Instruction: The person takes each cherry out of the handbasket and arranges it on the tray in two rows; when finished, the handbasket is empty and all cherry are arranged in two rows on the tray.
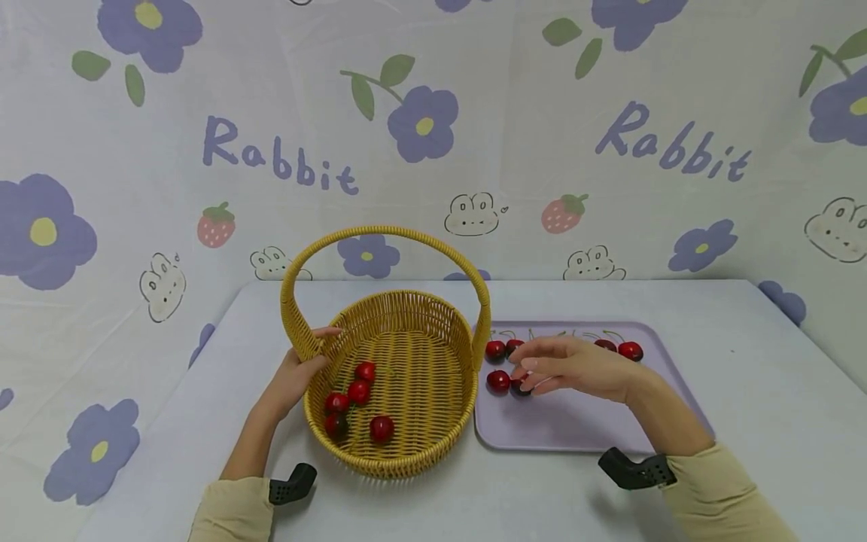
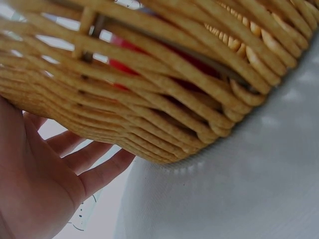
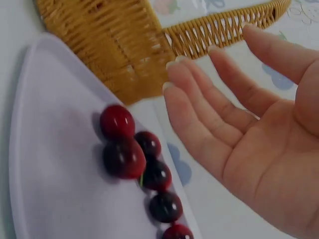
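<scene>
My left hand (image 1: 296, 380) grips the yellow woven basket (image 1: 393, 463) at its left rim, by the base of the tall handle (image 1: 386, 230). In the left wrist view the fingers (image 2: 107, 169) of that hand lie against the outside of the wicker wall (image 2: 99, 107). Several red cherries (image 1: 381, 429) lie in the left and front part of the basket. My right hand (image 1: 582, 366) hovers over the lilac tray (image 1: 576, 433), fingers apart and holding nothing. Close by its fingertips are dark red cherries (image 3: 124, 158); more cherries (image 1: 631, 351) line the tray's back edge, partly hidden by the hand.
The tray stands right beside the basket on a white table (image 1: 528, 497). A patterned cloth (image 1: 515, 135) with flowers and rabbits hangs behind. The basket handle arches high above the rim. Black wrist devices (image 1: 637, 470) sit at both cuffs.
</scene>
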Demonstrator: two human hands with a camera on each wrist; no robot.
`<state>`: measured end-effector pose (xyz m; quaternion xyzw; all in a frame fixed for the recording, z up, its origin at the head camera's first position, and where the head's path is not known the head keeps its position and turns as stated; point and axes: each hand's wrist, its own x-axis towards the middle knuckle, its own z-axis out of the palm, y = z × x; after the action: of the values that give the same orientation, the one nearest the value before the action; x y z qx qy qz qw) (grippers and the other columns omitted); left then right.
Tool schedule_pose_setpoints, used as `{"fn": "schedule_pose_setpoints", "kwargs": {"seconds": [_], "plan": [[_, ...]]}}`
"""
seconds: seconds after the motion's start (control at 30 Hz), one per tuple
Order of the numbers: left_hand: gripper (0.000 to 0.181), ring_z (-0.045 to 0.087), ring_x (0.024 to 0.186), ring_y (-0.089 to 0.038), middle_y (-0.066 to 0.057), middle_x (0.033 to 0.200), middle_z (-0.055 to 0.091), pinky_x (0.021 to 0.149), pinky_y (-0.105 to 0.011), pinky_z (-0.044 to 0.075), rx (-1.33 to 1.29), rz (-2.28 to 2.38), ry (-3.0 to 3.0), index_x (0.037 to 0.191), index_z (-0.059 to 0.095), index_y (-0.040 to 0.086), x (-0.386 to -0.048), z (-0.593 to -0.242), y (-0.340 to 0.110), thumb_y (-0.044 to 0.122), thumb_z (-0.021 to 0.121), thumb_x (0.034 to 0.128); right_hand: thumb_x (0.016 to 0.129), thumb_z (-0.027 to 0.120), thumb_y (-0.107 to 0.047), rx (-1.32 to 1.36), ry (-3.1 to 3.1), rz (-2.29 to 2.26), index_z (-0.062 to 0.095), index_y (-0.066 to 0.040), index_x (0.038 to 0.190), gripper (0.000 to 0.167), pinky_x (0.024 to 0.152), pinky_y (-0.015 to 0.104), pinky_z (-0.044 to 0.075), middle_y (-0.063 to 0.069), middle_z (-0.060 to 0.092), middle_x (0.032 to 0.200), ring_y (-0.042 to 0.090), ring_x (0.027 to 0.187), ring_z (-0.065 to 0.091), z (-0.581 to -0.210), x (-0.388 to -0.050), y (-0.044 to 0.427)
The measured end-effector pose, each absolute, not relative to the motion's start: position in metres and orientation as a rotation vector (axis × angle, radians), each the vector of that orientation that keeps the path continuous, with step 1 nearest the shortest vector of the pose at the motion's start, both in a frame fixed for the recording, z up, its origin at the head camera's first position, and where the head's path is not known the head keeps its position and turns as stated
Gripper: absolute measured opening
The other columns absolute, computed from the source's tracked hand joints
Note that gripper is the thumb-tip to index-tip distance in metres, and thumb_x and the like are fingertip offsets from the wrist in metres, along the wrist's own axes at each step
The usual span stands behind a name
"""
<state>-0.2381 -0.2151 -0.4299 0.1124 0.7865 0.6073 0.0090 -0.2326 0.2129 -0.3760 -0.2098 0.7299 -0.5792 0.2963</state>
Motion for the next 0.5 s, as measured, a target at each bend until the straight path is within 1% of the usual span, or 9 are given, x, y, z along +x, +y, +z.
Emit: {"fn": "schedule_pose_setpoints", "kwargs": {"seconds": [0.13, 0.3, 0.4, 0.5], "plan": [[0.045, 0.036, 0.13, -0.039, -0.02, 0.143, 0.039, 0.102, -0.058, 0.027, 0.347, 1.897, 2.456, 0.135, 0.046, 0.001, -0.238, -0.43, -0.216, -0.003, 0.041, 0.0908, 0.093, 0.06, -0.011, -0.634, 1.883, -1.562, 0.054, 0.0, 0.126, 0.035, 0.092, 0.04, 0.046, 0.024, 0.053, 0.125, 0.031, 0.111, 0.055, -0.375, -0.23, 0.202], [0.045, 0.035, 0.131, -0.038, -0.02, 0.143, 0.039, 0.103, -0.058, 0.026, 0.344, 1.9, 2.453, 0.135, 0.045, 0.001, -0.239, -0.43, -0.216, -0.003, 0.041, 0.0904, 0.091, 0.063, -0.015, -0.701, 1.92, -1.507, 0.056, -0.004, 0.127, 0.038, 0.093, 0.043, 0.045, 0.019, 0.055, 0.125, 0.031, 0.11, 0.055, -0.371, -0.224, 0.184], [0.045, 0.035, 0.131, -0.039, -0.02, 0.143, 0.039, 0.103, -0.058, 0.026, 0.342, 1.904, 2.448, 0.135, 0.045, 0.0, -0.239, -0.431, -0.216, -0.003, 0.041, 0.0905, 0.09, 0.065, -0.018, -0.731, 1.939, -1.457, 0.056, -0.007, 0.127, 0.04, 0.094, 0.041, 0.042, 0.015, 0.056, 0.125, 0.029, 0.112, 0.054, -0.367, -0.222, 0.173], [0.045, 0.034, 0.131, -0.039, -0.02, 0.143, 0.038, 0.103, -0.059, 0.026, 0.341, 1.903, 2.448, 0.135, 0.045, 0.0, -0.239, -0.431, -0.216, -0.003, 0.041, 0.0906, 0.09, 0.066, -0.019, -0.774, 1.945, -1.42, 0.057, -0.01, 0.126, 0.038, 0.095, 0.04, 0.041, 0.014, 0.056, 0.125, 0.027, 0.115, 0.051, -0.363, -0.22, 0.162]]}}
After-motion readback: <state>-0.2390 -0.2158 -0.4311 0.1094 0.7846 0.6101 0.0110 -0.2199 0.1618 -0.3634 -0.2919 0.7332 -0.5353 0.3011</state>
